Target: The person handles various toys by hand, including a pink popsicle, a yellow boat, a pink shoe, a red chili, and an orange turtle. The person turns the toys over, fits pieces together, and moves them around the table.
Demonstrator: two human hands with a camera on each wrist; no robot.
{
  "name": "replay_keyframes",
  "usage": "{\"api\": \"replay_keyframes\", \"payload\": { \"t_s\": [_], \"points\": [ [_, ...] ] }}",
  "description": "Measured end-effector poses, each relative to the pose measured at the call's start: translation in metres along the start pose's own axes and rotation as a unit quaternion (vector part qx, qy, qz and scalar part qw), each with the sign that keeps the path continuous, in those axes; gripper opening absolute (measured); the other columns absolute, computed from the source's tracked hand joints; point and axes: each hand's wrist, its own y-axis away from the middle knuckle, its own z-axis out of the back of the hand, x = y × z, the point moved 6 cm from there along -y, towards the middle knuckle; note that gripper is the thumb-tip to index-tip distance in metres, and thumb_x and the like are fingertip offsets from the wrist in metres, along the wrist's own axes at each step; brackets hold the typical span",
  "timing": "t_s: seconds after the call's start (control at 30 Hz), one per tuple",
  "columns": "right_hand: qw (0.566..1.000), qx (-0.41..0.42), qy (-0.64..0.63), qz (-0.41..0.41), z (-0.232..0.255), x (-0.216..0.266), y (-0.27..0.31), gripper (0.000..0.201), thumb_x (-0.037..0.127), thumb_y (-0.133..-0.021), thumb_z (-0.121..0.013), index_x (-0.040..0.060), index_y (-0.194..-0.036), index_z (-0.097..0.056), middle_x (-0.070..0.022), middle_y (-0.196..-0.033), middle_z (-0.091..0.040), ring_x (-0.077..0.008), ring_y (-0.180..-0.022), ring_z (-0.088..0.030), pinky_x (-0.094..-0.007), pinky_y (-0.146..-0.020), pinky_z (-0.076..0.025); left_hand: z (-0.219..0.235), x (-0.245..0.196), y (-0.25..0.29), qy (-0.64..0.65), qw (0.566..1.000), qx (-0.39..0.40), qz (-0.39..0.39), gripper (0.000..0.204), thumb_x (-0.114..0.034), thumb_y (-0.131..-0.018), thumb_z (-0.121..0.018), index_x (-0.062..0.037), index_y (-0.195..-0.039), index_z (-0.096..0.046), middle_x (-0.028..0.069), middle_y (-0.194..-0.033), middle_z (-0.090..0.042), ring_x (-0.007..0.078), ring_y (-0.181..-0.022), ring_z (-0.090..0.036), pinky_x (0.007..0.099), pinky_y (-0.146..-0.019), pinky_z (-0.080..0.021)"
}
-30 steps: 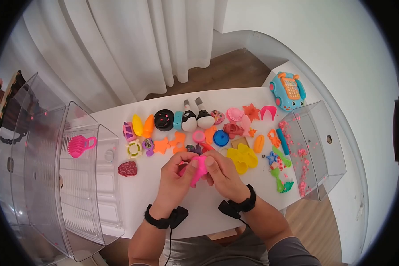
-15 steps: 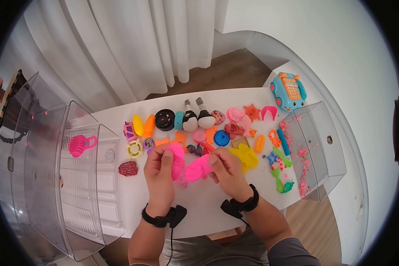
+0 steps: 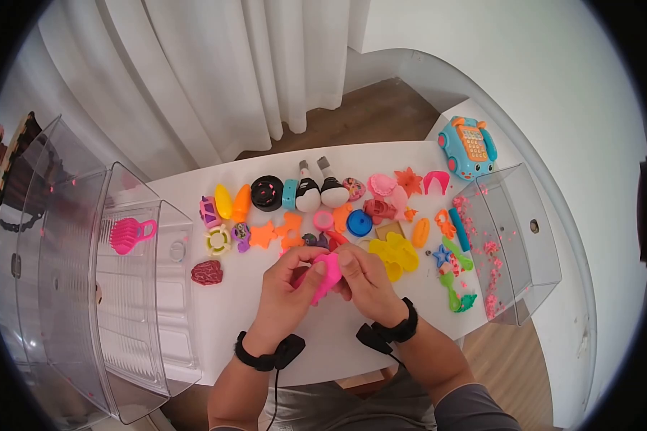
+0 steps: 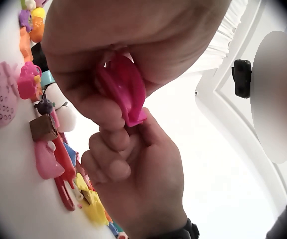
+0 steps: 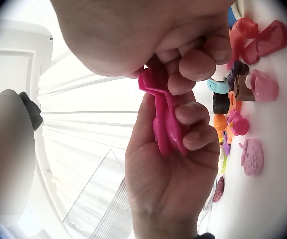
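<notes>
In the head view, a bright pink plastic mold [image 3: 329, 276] is held over the front of the table between both hands. My left hand [image 3: 284, 289] wraps its fingers and thumb around it. My right hand [image 3: 372, 287] pinches its other end with thumb and fingertips. The left wrist view shows two thin layers of the mold [image 4: 128, 89] lying face to face, partly covered by the fingers. Seen from the right wrist, the mold [image 5: 166, 122] has a narrow bent end by the right fingers. A pale pink piece with small holes [image 5: 253, 157] lies on the table nearby.
Colorful toys spread across the white table [image 3: 244, 316], including yellow molds [image 3: 395, 257], a blue lid [image 3: 359, 223] and a dark red piece [image 3: 207, 273]. Clear bins stand left [image 3: 133, 302] and right [image 3: 514, 244]. A toy telephone [image 3: 469, 149] sits at the back right.
Half a second ago the pink mold was spread into two parts, one in each hand, with the hands farther apart. Now the hands are together and the parts lie against each other.
</notes>
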Motion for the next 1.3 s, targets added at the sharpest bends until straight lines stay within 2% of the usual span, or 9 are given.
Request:
{"api": "replay_keyframes", "payload": {
  "t_s": [0.1, 0.17, 0.37, 0.5, 0.57, 0.67, 1.0, 1.13, 1.3],
  "points": [
    [0.999, -0.009, 0.023, 0.024, -0.003, 0.007, -0.001, 0.037, 0.039, -0.110, -0.053, 0.0032, -0.101, -0.062, -0.0014, -0.067, -0.058, -0.0110, -0.057, -0.055, -0.0276, -0.054, -0.044, -0.001, 0.007, -0.002, -0.019, 0.999, 0.002, 0.027, 0.022, -0.016, -0.104, -0.068, -0.0029, -0.121, -0.064, 0.0064, -0.110, -0.068, 0.0084, -0.094, -0.066, 0.0246, -0.080, -0.055],
    [0.997, -0.016, 0.056, 0.042, -0.003, 0.008, -0.002, 0.036, 0.038, -0.110, -0.055, 0.0033, -0.101, -0.062, -0.0010, -0.067, -0.058, -0.0109, -0.056, -0.053, -0.0278, -0.054, -0.043, 0.001, 0.003, -0.005, -0.041, 0.993, -0.019, -0.112, 0.023, -0.014, -0.103, -0.068, -0.0029, -0.122, -0.062, 0.0060, -0.111, -0.068, 0.0081, -0.095, -0.065, 0.0248, -0.081, -0.055],
    [0.992, -0.011, 0.116, 0.055, -0.001, 0.003, -0.001, 0.031, 0.032, -0.107, -0.062, 0.0019, -0.098, -0.059, -0.0006, -0.066, -0.056, -0.0102, -0.058, -0.049, -0.0289, -0.055, -0.039, 0.010, 0.002, -0.003, 0.045, 0.992, -0.057, -0.107, 0.026, -0.010, -0.105, -0.062, -0.0002, -0.128, -0.057, 0.0052, -0.115, -0.067, 0.0089, -0.102, -0.063, 0.0262, -0.090, -0.054],
    [0.998, -0.045, 0.021, 0.025, 0.007, -0.001, 0.001, 0.028, 0.027, -0.106, -0.063, 0.0024, -0.095, -0.057, 0.0000, -0.065, -0.054, -0.0072, -0.060, -0.048, -0.0268, -0.055, -0.037, 0.017, 0.001, -0.004, 0.119, 0.981, -0.114, -0.103, 0.020, -0.009, -0.104, -0.062, -0.0022, -0.123, -0.061, 0.0027, -0.113, -0.067, 0.0074, -0.095, -0.062, 0.0224, -0.084, -0.051],
    [0.997, -0.065, 0.008, 0.040, 0.010, -0.001, 0.001, 0.027, 0.026, -0.106, -0.063, 0.0030, -0.094, -0.057, 0.0007, -0.066, -0.053, -0.0059, -0.060, -0.048, -0.0253, -0.055, -0.037, 0.020, -0.003, -0.002, 0.108, 0.979, -0.123, -0.123, 0.025, -0.010, -0.105, -0.062, 0.0002, -0.128, -0.060, 0.0046, -0.112, -0.067, 0.0092, -0.102, -0.063, 0.0247, -0.091, -0.052],
    [0.994, -0.099, -0.024, 0.048, 0.015, 0.002, 0.000, 0.024, 0.024, -0.106, -0.062, 0.0041, -0.093, -0.058, 0.0025, -0.066, -0.053, -0.0041, -0.060, -0.047, -0.0235, -0.056, -0.037, 0.021, -0.007, -0.002, 0.113, 0.974, -0.124, -0.149, 0.024, -0.011, -0.105, -0.065, 0.0004, -0.126, -0.062, 0.0043, -0.111, -0.068, 0.0089, -0.099, -0.063, 0.0244, -0.090, -0.052],
    [0.998, -0.050, -0.026, 0.009, 0.006, 0.006, -0.002, 0.035, 0.034, -0.111, -0.055, 0.0027, -0.095, -0.058, 0.0011, -0.069, -0.054, -0.0066, -0.059, -0.055, -0.0233, -0.053, -0.042, 0.007, -0.005, -0.003, 0.081, 0.989, -0.045, -0.116, 0.022, -0.008, -0.104, -0.066, -0.0009, -0.124, -0.064, 0.0031, -0.111, -0.068, 0.0089, -0.100, -0.063, 0.0245, -0.090, -0.052],
    [0.997, -0.032, 0.067, 0.030, 0.004, 0.009, 0.000, 0.037, 0.035, -0.111, -0.054, 0.0012, -0.098, -0.058, -0.0007, -0.074, -0.056, -0.0091, -0.063, -0.061, -0.0254, -0.056, -0.047, 0.016, 0.007, -0.009, 0.087, 0.992, -0.065, -0.064, 0.027, -0.018, -0.110, -0.056, -0.0010, -0.129, -0.063, 0.0044, -0.118, -0.068, 0.0094, -0.107, -0.062, 0.0252, -0.092, -0.051],
    [0.999, -0.043, 0.008, 0.013, 0.008, 0.009, 0.000, 0.035, 0.034, -0.111, -0.054, 0.0018, -0.099, -0.059, -0.0011, -0.074, -0.057, -0.0077, -0.065, -0.059, -0.0255, -0.059, -0.047, 0.008, 0.004, -0.006, 0.094, 0.995, -0.009, -0.039, 0.049, -0.038, -0.115, -0.042, -0.0009, -0.143, -0.055, 0.0065, -0.121, -0.067, 0.0109, -0.103, -0.064, 0.0273, -0.088, -0.054]
  ]
}}
